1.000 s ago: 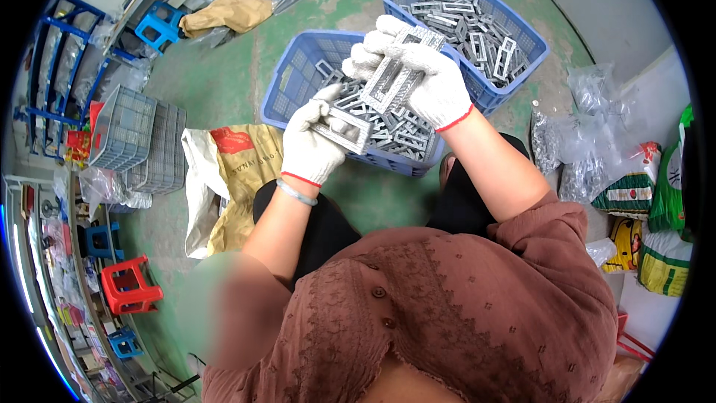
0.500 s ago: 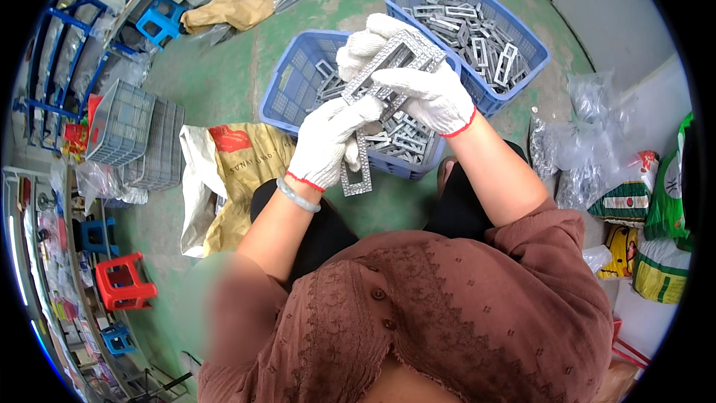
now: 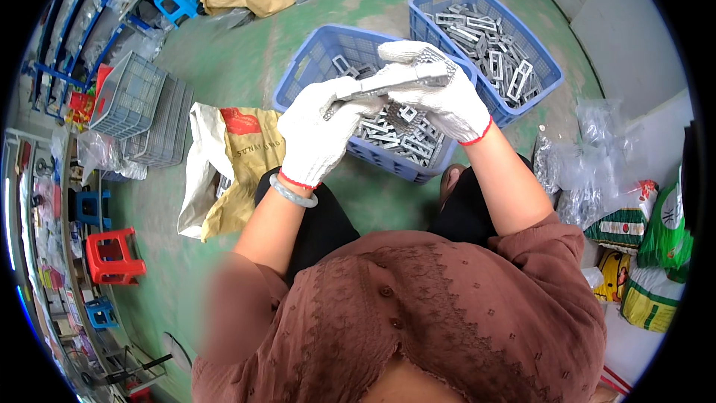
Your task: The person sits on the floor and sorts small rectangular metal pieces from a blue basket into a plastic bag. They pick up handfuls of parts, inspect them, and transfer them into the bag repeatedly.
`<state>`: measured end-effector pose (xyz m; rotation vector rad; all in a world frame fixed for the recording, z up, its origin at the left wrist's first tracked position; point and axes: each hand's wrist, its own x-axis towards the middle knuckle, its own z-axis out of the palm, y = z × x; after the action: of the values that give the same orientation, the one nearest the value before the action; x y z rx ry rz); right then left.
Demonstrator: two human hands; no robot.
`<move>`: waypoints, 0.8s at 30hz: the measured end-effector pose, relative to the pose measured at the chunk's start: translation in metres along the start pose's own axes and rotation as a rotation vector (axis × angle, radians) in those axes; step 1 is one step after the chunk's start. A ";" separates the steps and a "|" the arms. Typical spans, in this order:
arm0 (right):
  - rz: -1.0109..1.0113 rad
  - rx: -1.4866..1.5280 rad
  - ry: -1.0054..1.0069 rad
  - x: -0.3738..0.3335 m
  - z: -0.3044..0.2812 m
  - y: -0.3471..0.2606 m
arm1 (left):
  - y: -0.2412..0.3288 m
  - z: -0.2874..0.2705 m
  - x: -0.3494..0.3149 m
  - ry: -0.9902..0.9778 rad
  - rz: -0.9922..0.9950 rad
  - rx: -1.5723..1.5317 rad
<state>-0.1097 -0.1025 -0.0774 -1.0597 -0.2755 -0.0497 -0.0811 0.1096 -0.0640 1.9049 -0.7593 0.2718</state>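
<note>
Both my hands wear white knit gloves with red cuffs. My left hand is closed around one end of a grey metal rectangular frame, which is tilted nearly edge-on. At the other end, my right hand grips the same piece; part of a patterned face shows by its fingers. Whether more than one frame is stacked there I cannot tell. Below the hands stands a blue plastic crate holding many loose metal frames, partly hidden by the gloves.
A second blue crate full of similar frames stands at the far right. Left of my knees is a tan paper sack. Grey crates and a red stool are farther left. Plastic bags and filled sacks line the right side.
The frame, earlier showing its open face, is now turned nearly edge-on. A second frame that hung below my left hand is no longer seen there. My right hand has moved slightly lower and right.
</note>
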 end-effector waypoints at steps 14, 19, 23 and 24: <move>0.033 0.042 0.002 0.001 -0.004 0.017 | -0.004 -0.008 -0.004 0.045 0.118 0.190; 0.083 0.150 0.033 0.003 -0.011 0.018 | 0.000 -0.003 -0.001 0.011 -0.129 -0.229; 0.039 0.263 0.100 0.003 -0.005 0.012 | 0.014 -0.016 0.008 -0.099 -0.504 -0.338; 0.053 0.255 0.124 0.003 -0.005 0.012 | 0.006 -0.015 0.008 -0.108 -0.509 -0.452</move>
<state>-0.1036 -0.1006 -0.0890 -0.8063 -0.1373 -0.0314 -0.0764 0.1177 -0.0486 1.6161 -0.3417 -0.3005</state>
